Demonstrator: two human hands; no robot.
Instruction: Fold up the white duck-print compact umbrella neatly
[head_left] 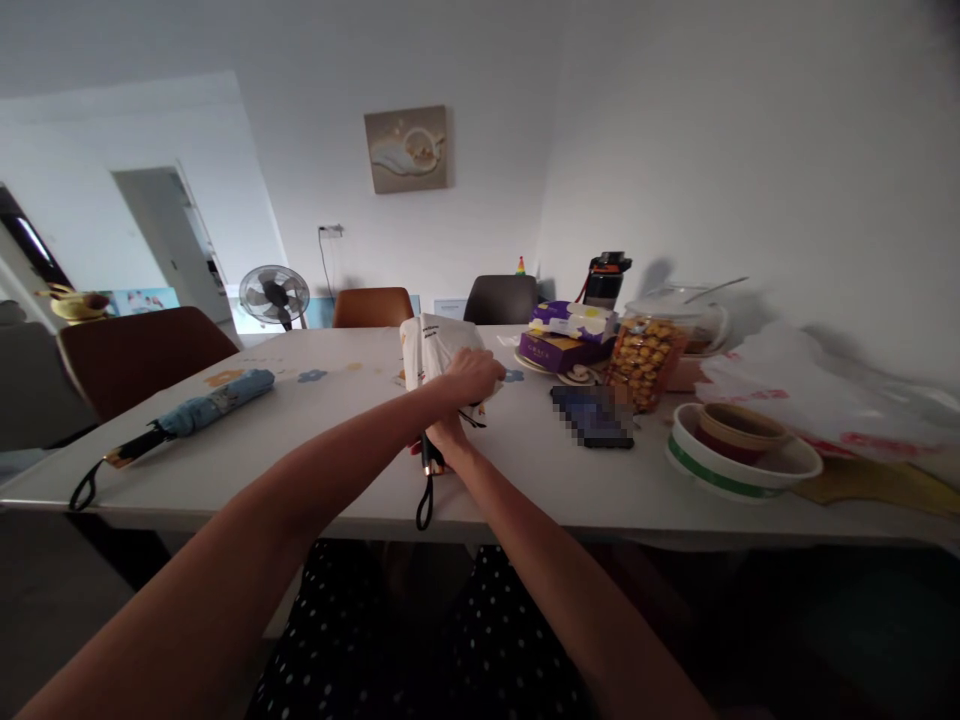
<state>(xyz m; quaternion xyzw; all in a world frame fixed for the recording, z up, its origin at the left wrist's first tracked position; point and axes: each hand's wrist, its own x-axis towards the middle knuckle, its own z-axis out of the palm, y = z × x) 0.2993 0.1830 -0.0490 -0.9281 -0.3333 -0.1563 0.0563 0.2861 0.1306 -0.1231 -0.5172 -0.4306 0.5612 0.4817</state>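
Note:
A white folding umbrella (441,340) with small dark lettering is in front of me over the table, its canopy loosely gathered. Its black handle points toward me, and a wrist loop (425,503) hangs at the table's front edge. My left hand (474,376) crosses over my right and is closed on the canopy cloth at its right side. Below it, my right hand (448,436) is wrapped round the umbrella near the handle, its fingers partly hidden. A blue umbrella (214,405), folded up, lies on the table to the left.
On the right of the white table (330,470) are a phone (592,416), a purple box (553,352), a jar of snacks (645,360), a black bottle (604,280), stacked bowls (742,455) and a plastic bag (810,385). Chairs (373,307) stand behind; a fan (275,295) is farther back.

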